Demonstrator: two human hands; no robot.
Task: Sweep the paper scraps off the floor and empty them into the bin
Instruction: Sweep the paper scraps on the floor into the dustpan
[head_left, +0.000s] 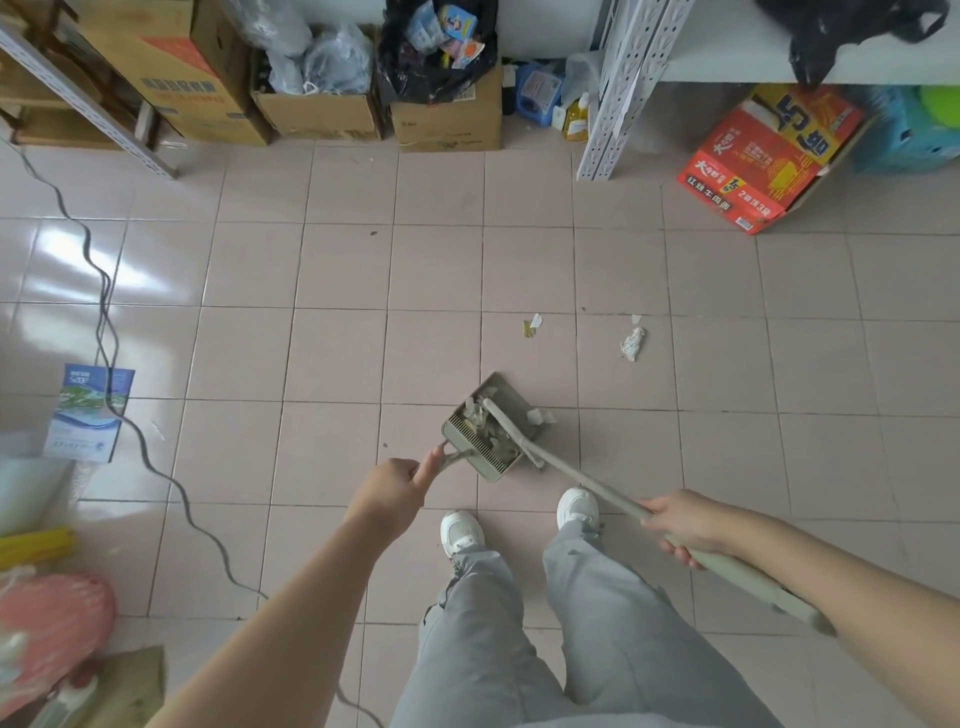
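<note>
A beige dustpan (511, 402) rests on the pink tiles ahead of my feet, with several paper scraps inside. My left hand (400, 480) grips its thin handle. My right hand (680, 525) grips the long beige broom handle (587, 480); the broom head lies across the pan. One scrap (540, 415) sits at the pan's right lip. Farther out lie a crumpled white paper (634, 343) and a small white-and-yellow scrap (532, 325). The bin, a cardboard box lined with a black bag (441, 57), stands full of rubbish at the far wall.
A grey cable (111, 364) snakes down the left floor past a blue leaflet (88, 413). Cardboard boxes (317, 111) line the far wall. A white shelf leg (605, 119) and a red carton (769, 161) stand at the right. My white shoes (460, 532) are just behind the pan.
</note>
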